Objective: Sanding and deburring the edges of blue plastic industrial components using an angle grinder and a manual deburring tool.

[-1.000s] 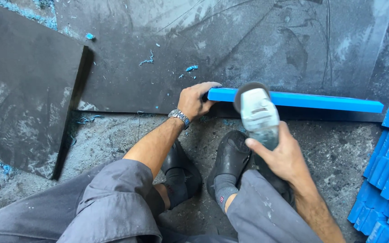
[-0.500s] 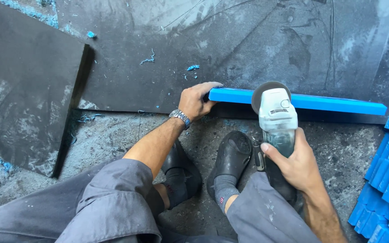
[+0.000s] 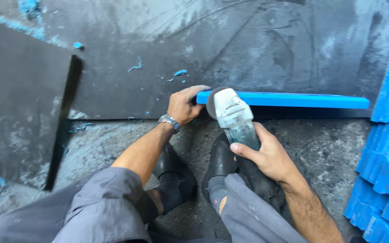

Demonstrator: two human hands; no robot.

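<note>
A long blue bar lies along the front edge of a dark metal sheet on the floor. My left hand, a watch on its wrist, grips the bar's left end. My right hand holds an angle grinder by its body, the disc end against the bar just right of my left hand. My knees in grey trousers and black shoes are below.
A second dark sheet lies at the left, with a black strip along its edge. A stack of blue pieces stands at the right edge. Blue chips are scattered over the sheet. The floor is rough concrete.
The grinder slid right along the bar half a second ago, then came back left close to my left hand. The left hand has stayed on the bar's end.
</note>
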